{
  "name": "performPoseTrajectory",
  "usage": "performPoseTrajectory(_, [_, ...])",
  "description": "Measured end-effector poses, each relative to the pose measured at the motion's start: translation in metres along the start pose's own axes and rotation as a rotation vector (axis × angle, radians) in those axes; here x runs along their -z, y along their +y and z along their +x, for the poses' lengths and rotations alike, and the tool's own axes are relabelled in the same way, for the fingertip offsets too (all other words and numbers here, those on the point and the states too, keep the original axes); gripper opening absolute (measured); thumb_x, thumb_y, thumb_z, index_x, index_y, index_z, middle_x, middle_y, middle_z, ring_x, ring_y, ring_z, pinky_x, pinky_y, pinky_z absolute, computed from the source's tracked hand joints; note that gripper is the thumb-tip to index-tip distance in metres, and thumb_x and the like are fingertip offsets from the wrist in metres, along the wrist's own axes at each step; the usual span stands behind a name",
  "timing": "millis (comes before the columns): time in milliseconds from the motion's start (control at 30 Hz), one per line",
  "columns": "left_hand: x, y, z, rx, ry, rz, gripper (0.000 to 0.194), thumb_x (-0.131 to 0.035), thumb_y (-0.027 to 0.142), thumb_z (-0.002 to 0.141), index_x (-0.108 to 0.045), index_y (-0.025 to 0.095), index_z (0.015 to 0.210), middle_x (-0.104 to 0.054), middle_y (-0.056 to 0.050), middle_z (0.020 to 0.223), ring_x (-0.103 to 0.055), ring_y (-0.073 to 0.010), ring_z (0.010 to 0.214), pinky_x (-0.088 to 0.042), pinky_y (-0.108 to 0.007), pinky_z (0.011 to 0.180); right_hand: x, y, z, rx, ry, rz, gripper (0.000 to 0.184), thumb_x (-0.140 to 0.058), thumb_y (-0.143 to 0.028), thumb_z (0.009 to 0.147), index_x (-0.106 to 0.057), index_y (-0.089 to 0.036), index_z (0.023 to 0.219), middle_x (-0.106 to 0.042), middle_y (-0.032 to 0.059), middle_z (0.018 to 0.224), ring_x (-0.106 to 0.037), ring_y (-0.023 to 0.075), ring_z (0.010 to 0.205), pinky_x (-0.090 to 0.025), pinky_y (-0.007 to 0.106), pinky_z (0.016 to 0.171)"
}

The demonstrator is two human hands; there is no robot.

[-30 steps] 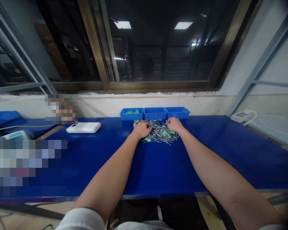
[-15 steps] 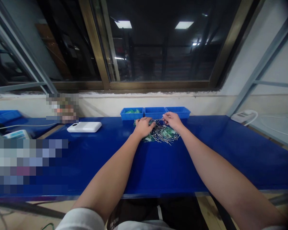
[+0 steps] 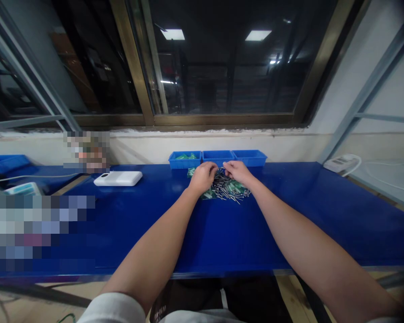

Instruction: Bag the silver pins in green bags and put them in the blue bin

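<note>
A loose heap of long silvery screws (image 3: 227, 190) lies on the blue tabletop, mixed with green-tinted clear plastic packets (image 3: 236, 186). On the heap's left side is my left hand (image 3: 203, 177), its fingers curled in and closed; what they hold, if anything, is hidden. My right hand (image 3: 238, 172) hovers at the far right of the heap, thumb and forefinger pinched on what looks like a thin screw pointing left. The fingertips of both hands are close together but apart.
Three joined blue bins (image 3: 217, 157) stand behind the heap against the wall; the left one holds green packets (image 3: 186, 156). A white box-shaped device (image 3: 118, 178) lies to the left. At the right end sits another white device (image 3: 342, 163) with a cable.
My left hand, spread flat over the heap before, has lifted slightly and curled its fingers. My right hand has moved a little left, towards it.
</note>
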State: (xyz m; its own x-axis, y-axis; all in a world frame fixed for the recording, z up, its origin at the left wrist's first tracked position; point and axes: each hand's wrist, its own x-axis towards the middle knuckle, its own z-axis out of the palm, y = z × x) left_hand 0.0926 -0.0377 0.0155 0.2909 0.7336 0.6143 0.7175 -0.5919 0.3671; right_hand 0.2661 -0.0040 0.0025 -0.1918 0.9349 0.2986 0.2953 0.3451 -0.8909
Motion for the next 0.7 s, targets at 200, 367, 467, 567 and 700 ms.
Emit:
performPoseTrajectory(200, [-0.001, -0.002, 0.0, 0.016, -0.019, 0.027, 0.018, -0.047, 0.026, 0.086, -0.062, 0.019, 0.093, -0.065, -0.004, 0.089, -0.059, -0.0167, 0.088, -0.045, -0.028, 0.083, -0.001, -0.002, 0.0, 0.051, 0.036, -0.183, 0.051, -0.045, -0.062, 0.078, -0.052, -0.017, 0.054, -0.053, -0.0004, 0.048, -0.044, 0.0088, 0.045, -0.035, 0.023, 0.049])
performPoseTrajectory(367, [-0.004, -0.006, 0.0, 0.013, -0.01, 0.064, 0.018, -0.046, 0.024, 0.086, -0.063, 0.019, 0.091, -0.065, -0.004, 0.087, -0.059, -0.0171, 0.086, -0.045, -0.028, 0.081, -0.003, -0.003, -0.002, -0.001, 0.014, 0.157, 0.036, -0.065, -0.052, 0.065, -0.058, -0.019, 0.076, -0.059, -0.0015, 0.058, -0.046, 0.0082, 0.045, -0.032, 0.021, 0.042])
performPoseTrajectory(467, [-0.005, -0.006, 0.0, 0.009, -0.015, 0.057, 0.019, -0.045, 0.024, 0.086, -0.063, 0.019, 0.093, -0.065, -0.004, 0.088, -0.059, -0.017, 0.087, -0.045, -0.028, 0.082, -0.003, -0.004, -0.002, -0.01, 0.004, 0.309, 0.033, -0.069, -0.046, 0.061, -0.06, -0.017, 0.074, -0.06, -0.0001, 0.06, -0.047, 0.0084, 0.046, -0.031, 0.02, 0.04])
performPoseTrajectory(567, [-0.005, -0.006, 0.0, 0.036, -0.024, 0.035, 0.023, -0.048, 0.028, 0.086, -0.061, 0.018, 0.102, -0.066, -0.005, 0.094, -0.06, -0.0171, 0.09, -0.045, -0.028, 0.085, 0.0, -0.005, -0.002, 0.001, 0.063, 0.341, 0.029, -0.067, -0.043, 0.062, -0.061, -0.016, 0.071, -0.061, 0.0008, 0.059, -0.049, 0.0094, 0.049, -0.034, 0.021, 0.043])
performPoseTrajectory(700, [-0.005, -0.009, 0.0, 0.09, -0.01, 0.075, 0.034, -0.052, 0.033, 0.084, -0.056, 0.017, 0.113, -0.064, -0.007, 0.105, -0.058, -0.0193, 0.098, -0.045, -0.03, 0.088, 0.008, -0.005, -0.002, 0.06, 0.279, 0.12, 0.025, -0.061, -0.041, 0.067, -0.063, -0.016, 0.072, -0.065, 0.003, 0.067, -0.056, 0.0137, 0.06, -0.042, 0.025, 0.056])
